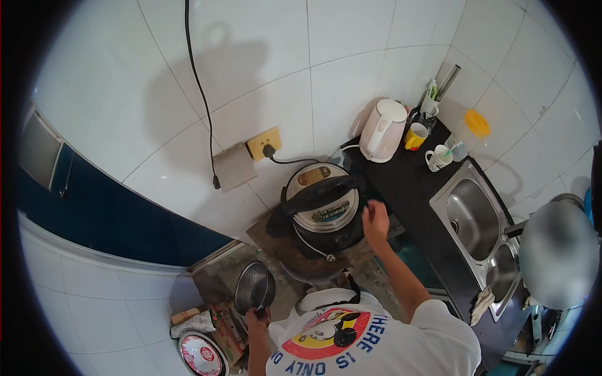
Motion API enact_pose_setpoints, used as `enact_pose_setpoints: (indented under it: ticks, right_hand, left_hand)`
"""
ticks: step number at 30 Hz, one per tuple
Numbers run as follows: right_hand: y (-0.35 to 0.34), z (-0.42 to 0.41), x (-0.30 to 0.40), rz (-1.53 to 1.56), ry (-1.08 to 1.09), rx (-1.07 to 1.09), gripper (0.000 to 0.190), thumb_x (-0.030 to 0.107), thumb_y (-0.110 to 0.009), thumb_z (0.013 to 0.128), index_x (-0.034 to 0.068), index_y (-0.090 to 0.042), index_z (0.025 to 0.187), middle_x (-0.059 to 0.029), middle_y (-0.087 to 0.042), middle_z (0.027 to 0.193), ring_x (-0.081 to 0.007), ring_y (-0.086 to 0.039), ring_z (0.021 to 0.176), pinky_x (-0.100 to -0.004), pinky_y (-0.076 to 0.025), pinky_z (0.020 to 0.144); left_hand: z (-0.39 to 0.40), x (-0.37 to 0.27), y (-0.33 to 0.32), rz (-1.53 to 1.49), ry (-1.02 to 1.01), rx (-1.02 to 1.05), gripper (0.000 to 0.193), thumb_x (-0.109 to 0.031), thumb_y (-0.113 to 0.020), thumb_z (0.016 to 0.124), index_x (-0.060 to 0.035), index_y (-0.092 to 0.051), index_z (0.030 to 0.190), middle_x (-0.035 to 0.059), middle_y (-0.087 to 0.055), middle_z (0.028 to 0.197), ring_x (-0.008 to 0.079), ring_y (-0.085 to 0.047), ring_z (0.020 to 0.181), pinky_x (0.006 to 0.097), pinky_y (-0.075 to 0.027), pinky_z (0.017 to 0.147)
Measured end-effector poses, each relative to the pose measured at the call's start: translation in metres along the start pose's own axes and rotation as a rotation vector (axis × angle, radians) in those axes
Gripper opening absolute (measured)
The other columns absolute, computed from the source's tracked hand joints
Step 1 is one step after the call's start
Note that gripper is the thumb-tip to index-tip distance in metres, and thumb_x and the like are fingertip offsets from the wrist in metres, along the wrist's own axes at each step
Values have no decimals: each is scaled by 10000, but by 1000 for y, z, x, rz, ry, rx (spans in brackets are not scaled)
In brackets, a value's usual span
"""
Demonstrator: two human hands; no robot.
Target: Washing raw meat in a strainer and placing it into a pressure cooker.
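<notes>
My left hand [258, 317] is low on the left, closed around the handle of a metal mesh strainer [254, 285], which hangs over the floor. My right hand [376, 220] is at the right side of an electric pressure cooker [329, 238], fingers curled; whether they touch it or hold anything is unclear. The cooker's steel lid [301, 188] is down, with a black handle [322, 193] across it. Under the cooker is a worn brown board [268, 237]. A thin pale cord [308, 245] hangs down the cooker's front.
A wall socket [264, 141] holds a black plug. To the right, a black counter [404, 202] bears a pale kettle [383, 131], a yellow mug [416, 136], a white mug [438, 158] and a double steel sink [472, 221]. Cardboard [225, 336] and a red-patterned tray [203, 355] are lower left.
</notes>
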State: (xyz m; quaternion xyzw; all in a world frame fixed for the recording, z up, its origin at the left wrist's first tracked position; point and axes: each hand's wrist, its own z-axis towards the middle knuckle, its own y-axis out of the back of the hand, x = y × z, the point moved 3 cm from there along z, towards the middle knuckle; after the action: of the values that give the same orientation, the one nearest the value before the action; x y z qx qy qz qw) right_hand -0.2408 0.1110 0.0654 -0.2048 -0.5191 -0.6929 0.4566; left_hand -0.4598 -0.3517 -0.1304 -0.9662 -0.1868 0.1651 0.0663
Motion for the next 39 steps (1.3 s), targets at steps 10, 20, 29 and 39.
enact_pose_setpoints:
  ticks: [10, 20, 29, 39]
  right_hand:
    - [64, -176, -78, -215, -218, 430, 319, 42, -639, 742, 24, -532, 1041, -179, -511, 1051, -290, -621, 694, -393, -507, 670]
    - [117, -162, -92, -37, -61, 664, 276, 73, -647, 766, 28, -585, 1031, -164, -579, 940, -283, -620, 715, -393, -493, 673]
    - [250, -173, -168, 64, 134, 801, 227, 74, -648, 796, 14, -617, 1013, -152, -615, 901, -269, -633, 731, -371, -502, 651]
    - [290, -123, -156, 141, 175, 522, 122, 57, -654, 807, 14, -648, 922, -124, -611, 801, -218, -606, 653, -304, -474, 583]
  left_hand:
    - [9, -6, 7, 304, 208, -86, 234, -156, -438, 824, 38, -493, 943, 168, -589, 829, 306, -606, 667, 343, -558, 547]
    - [-13, 91, 32, 293, 116, 106, 280, -120, -456, 810, 14, -445, 1055, 182, -556, 1026, 328, -597, 852, 403, -568, 680]
    - [-86, 257, 49, 206, 75, 160, 291, -117, -441, 823, 12, -419, 1083, 198, -547, 1041, 325, -605, 885, 423, -573, 705]
    - [-158, 302, 13, 547, -71, 199, 286, -84, -499, 799, 30, -442, 1055, 203, -564, 1013, 327, -615, 877, 406, -569, 757]
